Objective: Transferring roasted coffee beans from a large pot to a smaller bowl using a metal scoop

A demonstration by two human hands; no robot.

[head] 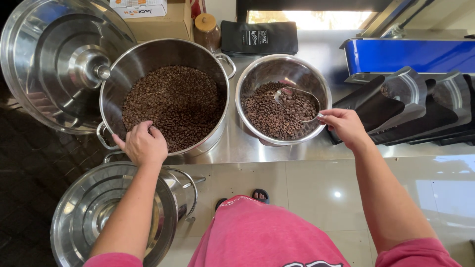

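A: What's closest to the lens?

B: A pink shirt (257, 232), then a lidded steel pot (114, 217) low at the left.

A: And the hands?

B: The left hand (144, 144) rests on the near rim of the big pot (217, 74), fingers curled into the coffee beans (173, 101), probably steadying it. The right hand (344, 126) pinches the metal scoop's (297, 103) handle, the scoop lying loaded in the steel bowl (257, 71) on the desk (237, 146).

A: Any packaging?

B: Open black pouches (405, 104) stand at the right; a flat black bag (259, 37) and a cardboard box (168, 22) sit behind.

Narrow gap between big pot (217, 74) and bowl (247, 79), perhaps passable; black bags (396, 106) crowding right.
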